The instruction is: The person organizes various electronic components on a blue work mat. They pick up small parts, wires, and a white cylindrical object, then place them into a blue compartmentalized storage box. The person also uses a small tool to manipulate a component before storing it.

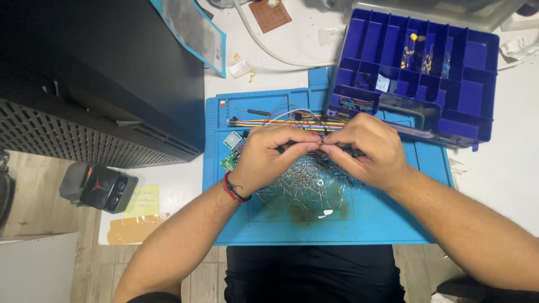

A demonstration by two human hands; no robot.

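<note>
Both hands meet over the middle of the blue mat (269,224), the left hand (264,157) and right hand (368,148) pinching a small dark part (342,150) between their fingers. Beneath them lies a heap of loose wire pins (306,185). A blue compartment box (415,67) sits at the tabletop's far right corner.

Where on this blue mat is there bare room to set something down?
Bare mat shows along the near edge, right of the metal pins, under the right hand. The middle is crowded: pins, ribbon wires, left hand. The compartment box covers the far right corner.
</note>
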